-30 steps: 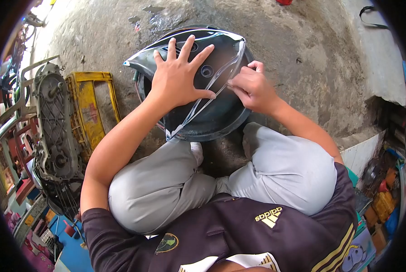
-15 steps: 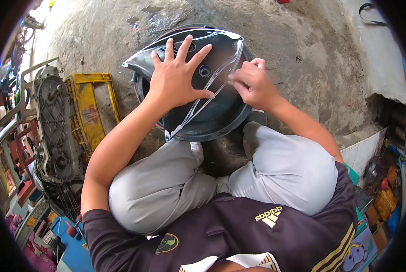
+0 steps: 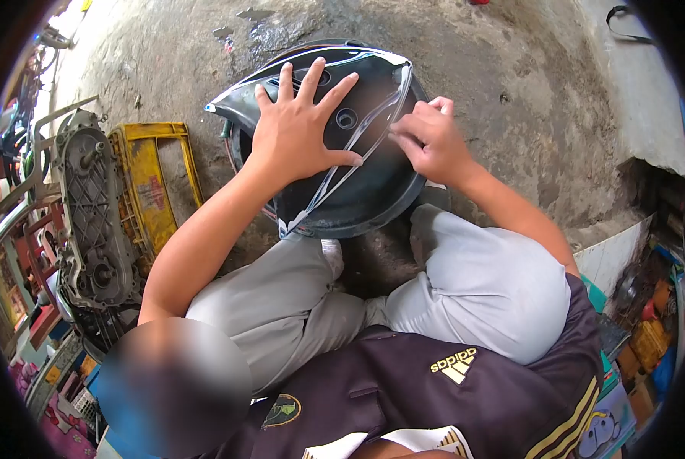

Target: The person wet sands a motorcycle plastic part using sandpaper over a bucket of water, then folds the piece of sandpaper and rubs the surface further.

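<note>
A dark, pointed panel (image 3: 377,103) with glossy white-edged rims lies across a round black basin (image 3: 373,203) on the ground between my knees. My left hand (image 3: 297,130) rests flat on the panel with its fingers spread. Right of the panel, my right hand (image 3: 432,141) has thumb and fingers pinched together close to the rim; what they hold, if anything, is too small to make out. A round recess shows in the panel between the two hands.
On the left, a yellow frame (image 3: 153,183) lies beside a grey metal engine casing (image 3: 98,206). Rough concrete floor (image 3: 526,99) stretches behind the basin. Mixed items (image 3: 648,344) are piled at the lower right. A blurred round patch covers the lower left.
My right hand has shifted slightly right, away from the panel's rim. My left hand stays spread in place. The blurred patch has appeared at the lower left.
</note>
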Available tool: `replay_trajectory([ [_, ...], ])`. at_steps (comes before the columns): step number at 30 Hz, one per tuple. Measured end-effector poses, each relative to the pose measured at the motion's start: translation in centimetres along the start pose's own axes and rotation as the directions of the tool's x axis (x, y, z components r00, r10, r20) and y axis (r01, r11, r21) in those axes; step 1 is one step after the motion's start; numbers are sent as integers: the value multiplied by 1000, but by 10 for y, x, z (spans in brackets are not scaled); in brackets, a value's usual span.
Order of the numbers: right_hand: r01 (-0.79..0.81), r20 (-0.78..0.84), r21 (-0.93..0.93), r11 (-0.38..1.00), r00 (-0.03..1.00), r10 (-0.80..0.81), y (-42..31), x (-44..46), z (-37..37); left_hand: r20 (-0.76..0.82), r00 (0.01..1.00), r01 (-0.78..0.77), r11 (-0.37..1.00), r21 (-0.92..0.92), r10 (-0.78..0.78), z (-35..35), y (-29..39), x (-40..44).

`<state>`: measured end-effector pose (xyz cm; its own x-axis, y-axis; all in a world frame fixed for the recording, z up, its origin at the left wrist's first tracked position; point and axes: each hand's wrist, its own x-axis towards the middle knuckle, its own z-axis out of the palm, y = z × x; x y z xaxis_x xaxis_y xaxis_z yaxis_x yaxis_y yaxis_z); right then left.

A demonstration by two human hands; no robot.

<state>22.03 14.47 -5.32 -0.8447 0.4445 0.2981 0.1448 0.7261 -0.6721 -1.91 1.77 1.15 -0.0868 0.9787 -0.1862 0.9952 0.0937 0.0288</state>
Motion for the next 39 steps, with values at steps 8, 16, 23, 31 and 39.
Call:
replay_trajectory([
  [8, -55, -13, -30, 998, 998, 55, 4, 3, -3, 5, 1000, -6, 1000, 12, 6, -1, 0, 0],
  [16, -5, 11, -66, 998, 1000, 6, 4, 7, -4, 9, 1000, 0, 1000, 17, -1, -1, 1, 0],
  [23, -16, -21, -41, 999, 1000, 15, 0, 8, -3, 18, 1000, 0, 1000, 13, -1, 0, 0, 1],
  [31, 6, -24, -25, 1000, 1000, -7, 4, 2, 1, 2, 1000, 1, 1000, 7, -1, 0, 0, 0],
  [39, -54, -46, -3, 999, 997, 54, 10, 4, 0, 0, 1000, -5, 1000, 7, 5, 1, -1, 0],
])
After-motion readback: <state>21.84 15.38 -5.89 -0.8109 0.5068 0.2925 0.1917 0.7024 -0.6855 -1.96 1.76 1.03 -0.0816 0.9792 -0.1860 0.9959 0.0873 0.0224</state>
